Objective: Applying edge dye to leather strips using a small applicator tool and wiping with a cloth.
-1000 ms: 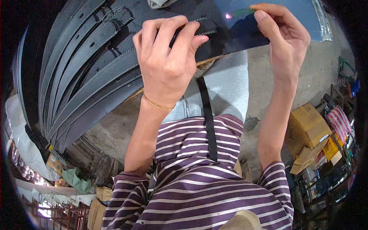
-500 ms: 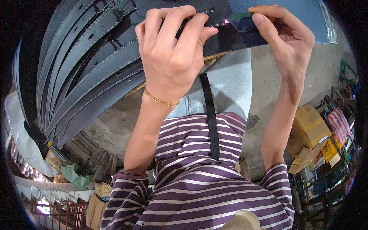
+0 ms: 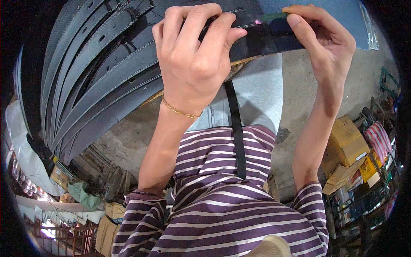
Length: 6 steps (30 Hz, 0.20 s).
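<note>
Several dark grey belt straps with pale stitching and punched holes fan out on the left and run under my left hand. That hand is bent over the straps, fingers curled and thumb out to the side; what its fingertips grip is hidden. My right hand pinches a slim green, see-through thing between thumb and forefinger. A small pinkish-white glow shows at its left tip, close to a stitched strap edge. I cannot make out its kind.
A blue plastic-like sheet lies at the far right of the work surface. Below right are cardboard boxes and a red-and-white striped bag. Green cloth and clutter sit at the lower left. Concrete floor shows beyond the surface edge.
My right hand, with the green thing and its glowing tip, has shifted slightly right. My left hand has moved very slightly right, still bent over the straps.
</note>
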Available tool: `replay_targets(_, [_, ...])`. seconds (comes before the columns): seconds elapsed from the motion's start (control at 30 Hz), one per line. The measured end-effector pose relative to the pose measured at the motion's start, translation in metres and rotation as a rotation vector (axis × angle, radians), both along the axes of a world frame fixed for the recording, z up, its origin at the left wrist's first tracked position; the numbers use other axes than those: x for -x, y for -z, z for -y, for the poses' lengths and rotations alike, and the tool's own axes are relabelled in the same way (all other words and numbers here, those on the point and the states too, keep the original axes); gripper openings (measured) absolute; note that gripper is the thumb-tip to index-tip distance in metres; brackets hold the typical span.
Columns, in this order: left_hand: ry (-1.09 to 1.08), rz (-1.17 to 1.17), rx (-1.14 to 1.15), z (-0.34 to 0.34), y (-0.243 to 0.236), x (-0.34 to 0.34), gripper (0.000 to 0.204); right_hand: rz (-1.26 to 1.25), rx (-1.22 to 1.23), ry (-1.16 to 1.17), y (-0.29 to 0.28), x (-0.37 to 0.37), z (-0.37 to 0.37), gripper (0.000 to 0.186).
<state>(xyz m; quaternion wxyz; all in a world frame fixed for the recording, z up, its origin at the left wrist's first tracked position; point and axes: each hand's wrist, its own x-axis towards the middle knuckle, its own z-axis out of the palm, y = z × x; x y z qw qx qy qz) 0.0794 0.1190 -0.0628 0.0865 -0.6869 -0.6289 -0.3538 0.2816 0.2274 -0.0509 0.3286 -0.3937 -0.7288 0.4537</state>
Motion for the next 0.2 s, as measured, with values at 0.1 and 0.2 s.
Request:
replay_targets(0.1, [-0.005, -0.002, -0.008, -0.0004, 0.0012, -0.0004, 0.016, 0.032, 0.011, -0.031, -0.0011, -0.0005, 0.0007, 0.012])
replay_targets(0.2, [-0.004, 0.012, -0.006, -0.0001, 0.0011, 0.0000, 0.015, 0.042, -0.012, -0.035, -0.0013, 0.0015, 0.0014, 0.012])
